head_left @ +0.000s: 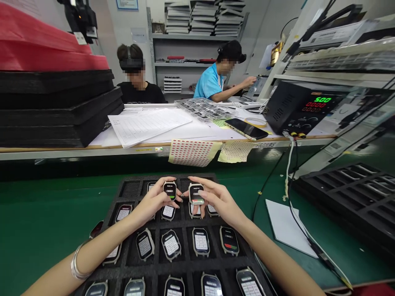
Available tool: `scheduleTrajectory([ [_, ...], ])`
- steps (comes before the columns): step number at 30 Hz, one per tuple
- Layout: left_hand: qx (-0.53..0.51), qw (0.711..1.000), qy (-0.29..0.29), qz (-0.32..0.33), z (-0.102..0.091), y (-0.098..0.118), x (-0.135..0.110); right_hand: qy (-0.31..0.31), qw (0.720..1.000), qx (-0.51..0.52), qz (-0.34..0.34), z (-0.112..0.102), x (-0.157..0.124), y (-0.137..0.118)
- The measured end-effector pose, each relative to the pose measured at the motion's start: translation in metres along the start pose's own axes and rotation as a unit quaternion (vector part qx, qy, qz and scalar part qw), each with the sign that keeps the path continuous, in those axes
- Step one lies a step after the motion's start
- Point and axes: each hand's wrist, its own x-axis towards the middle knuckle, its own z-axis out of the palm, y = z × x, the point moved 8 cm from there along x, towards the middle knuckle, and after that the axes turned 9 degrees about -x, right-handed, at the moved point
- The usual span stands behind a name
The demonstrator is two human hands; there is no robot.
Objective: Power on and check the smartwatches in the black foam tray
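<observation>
My left hand [159,195] is closed around a smartwatch case [169,190] without a strap, its screen lit with a small green bar at the bottom. A second smartwatch case [196,190], with a red and green bar on its screen, sits between the fingers of my right hand [216,196]; the thumb lies on that screen. Both are held above a black foam tray [188,238] with square compartments. Several more watch cases lie in it, most showing white grids, such as the one in the middle [171,245]. One at the right [229,241] shows a red and green bar.
A bench shelf ahead holds papers [148,123], a clear tray [203,108], a phone [247,128] and a power supply [302,107]. Black foam trays are stacked at left [52,109]; another tray [348,205] lies right, near cables and a white pad [286,226]. Two people sit beyond.
</observation>
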Motion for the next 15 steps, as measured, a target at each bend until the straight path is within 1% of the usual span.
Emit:
scheduleTrajectory([
  [5,-0.001,1.0,-0.005,0.006,0.006,0.012,-0.013,0.006,1.0,0.0,-0.002,0.012,-0.017,-0.011],
  [8,0.002,1.0,-0.008,0.003,0.012,0.018,-0.027,0.016,1.0,-0.008,-0.001,0.019,-0.025,-0.019],
  [10,-0.003,1.0,-0.013,-0.001,0.016,0.02,-0.039,0.016,1.0,-0.002,-0.005,0.026,-0.034,-0.032],
  [12,-0.012,1.0,-0.024,-0.007,0.02,0.021,-0.052,-0.019,0.999,0.028,-0.016,0.041,-0.05,-0.051],
  [14,-0.019,0.999,-0.044,-0.014,0.025,0.02,-0.066,-0.097,0.992,0.068,-0.033,0.063,-0.075,-0.074],
  [15,-0.02,0.998,-0.056,-0.015,0.028,0.02,-0.072,-0.122,0.99,0.062,-0.035,0.071,-0.088,-0.082],
])
